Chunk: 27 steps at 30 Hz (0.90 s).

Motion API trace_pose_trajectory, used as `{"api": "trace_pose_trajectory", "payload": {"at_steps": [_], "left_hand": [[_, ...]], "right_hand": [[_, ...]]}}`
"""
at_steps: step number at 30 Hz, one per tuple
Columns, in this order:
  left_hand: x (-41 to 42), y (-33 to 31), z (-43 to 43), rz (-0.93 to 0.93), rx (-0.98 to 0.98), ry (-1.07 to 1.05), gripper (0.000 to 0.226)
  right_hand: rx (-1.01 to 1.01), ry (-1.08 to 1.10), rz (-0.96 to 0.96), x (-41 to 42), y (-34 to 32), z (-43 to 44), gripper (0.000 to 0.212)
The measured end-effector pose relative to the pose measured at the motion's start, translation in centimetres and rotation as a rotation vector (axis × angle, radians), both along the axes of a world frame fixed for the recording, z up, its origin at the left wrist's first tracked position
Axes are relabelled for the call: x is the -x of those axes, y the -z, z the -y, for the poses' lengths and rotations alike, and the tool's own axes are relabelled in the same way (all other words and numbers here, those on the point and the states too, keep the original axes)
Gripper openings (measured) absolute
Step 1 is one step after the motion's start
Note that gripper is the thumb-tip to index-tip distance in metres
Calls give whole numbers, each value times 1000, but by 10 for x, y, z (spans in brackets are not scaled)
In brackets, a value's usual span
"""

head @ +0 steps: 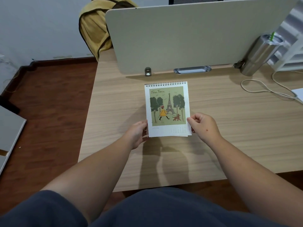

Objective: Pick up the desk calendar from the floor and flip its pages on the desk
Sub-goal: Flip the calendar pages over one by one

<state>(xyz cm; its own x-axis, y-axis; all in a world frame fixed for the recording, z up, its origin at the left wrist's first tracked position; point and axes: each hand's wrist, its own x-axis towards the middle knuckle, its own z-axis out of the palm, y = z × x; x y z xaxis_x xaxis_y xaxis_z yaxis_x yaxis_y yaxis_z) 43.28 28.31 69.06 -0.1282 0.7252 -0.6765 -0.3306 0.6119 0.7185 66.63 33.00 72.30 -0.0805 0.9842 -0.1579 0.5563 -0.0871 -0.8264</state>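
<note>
Two hands hold the calendar (167, 108) mid-desk (229, 128): left hand (136, 133) grips its lower-left edge, right hand (202, 124) pinches the lower-right corner; spiral binding faces away.

Matt paper calendar (167, 108), wood-grain desk (229, 128)

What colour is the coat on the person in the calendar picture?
Yellow, with a red hat, on the desk calendar. The head view shows it clearly.
</note>
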Motion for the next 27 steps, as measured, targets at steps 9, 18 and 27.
{"api": "trace_pose_trajectory", "payload": {"at_steps": [9, 18, 27], "left_hand": [[1, -1, -5, -150, -84, 39, 17], [4, 0, -4, -173, -80, 35, 19], [11, -4, 6, -25, -125, -20, 10]], "right_hand": [[279, 49, -731, 6, -74, 8, 23], [423, 19, -1110, 42, -142, -92, 32], [146, 230, -507, 55, -87, -128, 9]]}}
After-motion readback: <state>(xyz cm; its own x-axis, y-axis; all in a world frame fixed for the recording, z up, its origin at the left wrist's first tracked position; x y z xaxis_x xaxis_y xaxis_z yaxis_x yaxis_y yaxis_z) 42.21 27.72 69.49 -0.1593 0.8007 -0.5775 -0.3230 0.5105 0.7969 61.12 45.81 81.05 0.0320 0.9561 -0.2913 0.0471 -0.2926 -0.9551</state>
